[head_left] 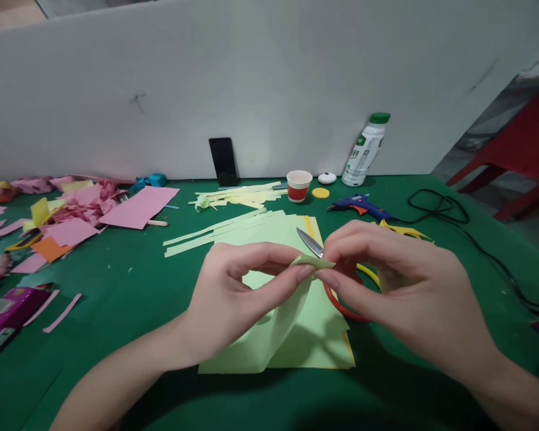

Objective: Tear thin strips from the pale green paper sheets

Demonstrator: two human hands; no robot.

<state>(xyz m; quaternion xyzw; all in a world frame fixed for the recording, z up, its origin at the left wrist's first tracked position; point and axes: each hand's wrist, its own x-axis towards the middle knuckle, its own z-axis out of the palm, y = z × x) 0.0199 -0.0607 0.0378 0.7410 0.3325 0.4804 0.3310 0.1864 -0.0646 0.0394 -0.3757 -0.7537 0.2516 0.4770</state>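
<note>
Between both hands is a piece of light green paper [313, 261], its upper edge bent over at the fingertips. My left hand [247, 287] pinches it between thumb and forefinger. From the right, my right hand [395, 287] pinches the pointed end of the same fold, its thumb almost touching the left thumb. Part of the paper seems to hang below the fingers, though where it parts from the stack of green sheets [233, 359] underneath is hard to make out. Scissors [311, 242] with red and yellow handles lie on the stack, partly hidden behind my right hand.
Cut green strips [197, 239] lie behind the stack. Farther back stand a paper cup [299, 187], a phone [223, 161] and a bottle [363, 152]. A blue glue gun [362, 205] with a black cord [480, 257] lies right; pink paper scraps [83, 209] crowd the left.
</note>
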